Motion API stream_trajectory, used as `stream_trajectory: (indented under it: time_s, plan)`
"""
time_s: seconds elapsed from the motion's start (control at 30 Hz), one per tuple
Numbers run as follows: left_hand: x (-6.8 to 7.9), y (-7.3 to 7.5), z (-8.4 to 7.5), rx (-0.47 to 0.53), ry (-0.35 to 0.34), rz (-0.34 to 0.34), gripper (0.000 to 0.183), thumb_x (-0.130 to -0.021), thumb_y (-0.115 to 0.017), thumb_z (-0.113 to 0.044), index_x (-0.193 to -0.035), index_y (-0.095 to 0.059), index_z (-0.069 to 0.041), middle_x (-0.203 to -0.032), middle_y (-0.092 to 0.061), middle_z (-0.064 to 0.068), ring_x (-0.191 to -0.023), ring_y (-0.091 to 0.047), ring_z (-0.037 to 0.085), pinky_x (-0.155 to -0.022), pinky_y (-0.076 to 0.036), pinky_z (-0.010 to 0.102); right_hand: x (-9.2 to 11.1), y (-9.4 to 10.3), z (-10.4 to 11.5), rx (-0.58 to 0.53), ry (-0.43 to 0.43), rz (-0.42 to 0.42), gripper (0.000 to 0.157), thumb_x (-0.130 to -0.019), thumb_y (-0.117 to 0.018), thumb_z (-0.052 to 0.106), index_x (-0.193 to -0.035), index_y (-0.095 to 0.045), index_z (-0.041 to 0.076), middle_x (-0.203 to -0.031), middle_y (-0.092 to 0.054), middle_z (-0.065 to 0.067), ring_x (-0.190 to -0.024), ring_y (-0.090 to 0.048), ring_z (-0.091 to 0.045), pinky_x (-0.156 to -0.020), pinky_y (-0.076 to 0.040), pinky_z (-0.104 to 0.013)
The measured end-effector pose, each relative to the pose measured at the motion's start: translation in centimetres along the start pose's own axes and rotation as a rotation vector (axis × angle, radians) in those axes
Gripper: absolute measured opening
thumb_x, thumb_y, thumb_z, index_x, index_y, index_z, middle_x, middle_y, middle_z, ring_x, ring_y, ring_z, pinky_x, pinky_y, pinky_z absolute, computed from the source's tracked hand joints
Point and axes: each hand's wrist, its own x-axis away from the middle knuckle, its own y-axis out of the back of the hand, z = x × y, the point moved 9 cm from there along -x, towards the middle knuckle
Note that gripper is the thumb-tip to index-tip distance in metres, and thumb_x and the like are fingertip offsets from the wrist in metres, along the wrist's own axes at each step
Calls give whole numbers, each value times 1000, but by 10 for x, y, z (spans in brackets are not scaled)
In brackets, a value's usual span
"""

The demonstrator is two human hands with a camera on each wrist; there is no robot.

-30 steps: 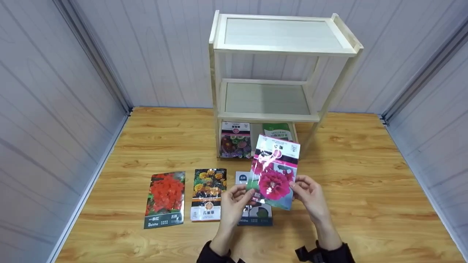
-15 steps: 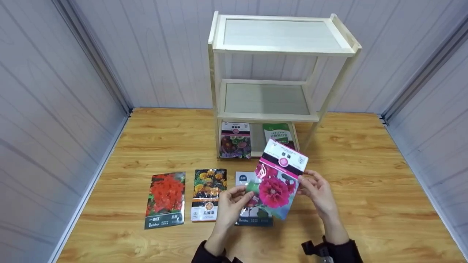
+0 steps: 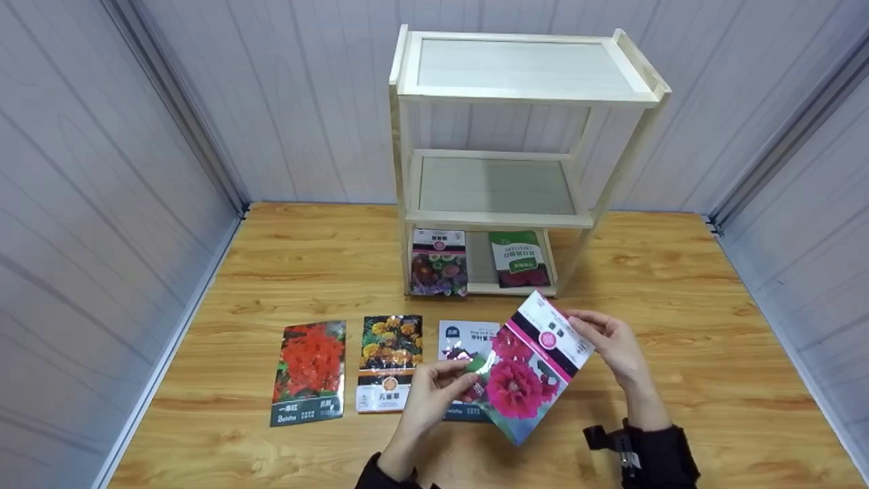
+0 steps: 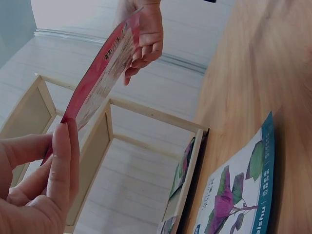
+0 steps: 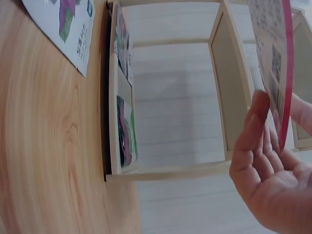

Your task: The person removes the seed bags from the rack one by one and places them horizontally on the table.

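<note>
Shows pale, matt wood in the frame of the shelf. Under the shelf, has smooth wood grain with a soft sheen on the bench. In front of the shelf, looks like thin, glossy plastic film on the pink-flower packet, and likewise on the red-flower packet, orange-flower packet and purple-leaf packet. Behind the shelf, shows smooth, faintly grained wall panels; to its left, greyish, metal-looking corner trim. Well in front of the shelf, shows matt black cloth at the sleeve and smooth, dark plastic on the wrist mount.
</note>
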Motion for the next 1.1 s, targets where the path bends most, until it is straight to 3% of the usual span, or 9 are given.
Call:
stream_trajectory:
  time_s: [0.13, 0.2, 0.5, 0.6, 0.73, 0.9, 1.03, 1.1]
  plan:
    - [-1, 0, 5, -8, 28, 2, 24, -79, -61, 4, -100, -58, 15, -84, -63, 21, -59, -59, 10, -57, -54, 27, 25, -41, 72, 130, -81, 19, 35, -85, -59, 14, -108, -55, -13, -85, -65, -13, -72, -62, -18, -62, -52, -26]
    - [-1, 0, 2, -7, 40, 0, 24, -78, -61, 5, -100, -58, 15, -84, -63, 22, -60, -60, 13, -57, -54, 27, 31, -49, 83, 161, -133, 20, 34, -86, -57, 8, -107, -52, -18, -82, -65, -10, -70, -62, -15, -62, -52, -25]
    - [-6, 14, 8, -7, 21, -52, 26, -79, -61, 2, -101, -57, 14, -88, -62, 22, -64, -61, 12, -62, -54, 28, 38, -56, 71, 55, -141, 54, 28, -85, -57, 5, -101, -51, -18, -76, -65, -6, -66, -62, -17, -60, -53, -29]
    - [-7, 16, 9, -20, -5, -76, 24, -82, -60, 0, -100, -57, 15, -85, -62, 21, -65, -60, 13, -61, -54, 29, 40, -55, 68, 54, -139, 26, 25, -85, -57, 3, -98, -52, -17, -75, -65, -5, -65, -62, -17, -60, -53, -29]
    - [-6, 15, 14, 35, -10, -102, 26, -86, -56, -3, -100, -55, 18, -83, -62, 20, -66, -61, 14, -62, -54, 32, 41, -48, 70, 47, -137, -64, 17, -86, -54, 0, -96, -54, -14, -75, -65, -6, -64, -63, -18, -60, -53, -28]
    - [-2, 6, 21, 129, 19, -105, 34, -84, -58, -2, -107, -48, 21, -91, -61, 21, -71, -61, 15, -68, -53, 34, 41, -39, 79, -30, -135, -221, 12, -84, -56, -2, -94, -57, -9, -74, -65, -7, -62, -62, -18, -57, -52, -26]
    - [1, -8, 26, 114, 40, -84, 38, -80, -64, -4, -106, -50, 19, -89, -62, 17, -76, -61, 18, -70, -53, 32, 37, -34, 77, -108, -39, -235, 18, -82, -61, 3, -95, -58, -9, -76, -65, -10, -63, -61, -18, -56, -52, -26]
    - [1, -14, 29, 129, 49, -77, 36, -79, -65, -4, -104, -52, 18, -86, -62, 18, -76, -62, 23, -70, -53, 33, 28, -19, 46, -143, 17, -221, 19, -83, -61, 4, -97, -59, -8, -79, -65, -14, -64, -62, -21, -55, -52, -28]
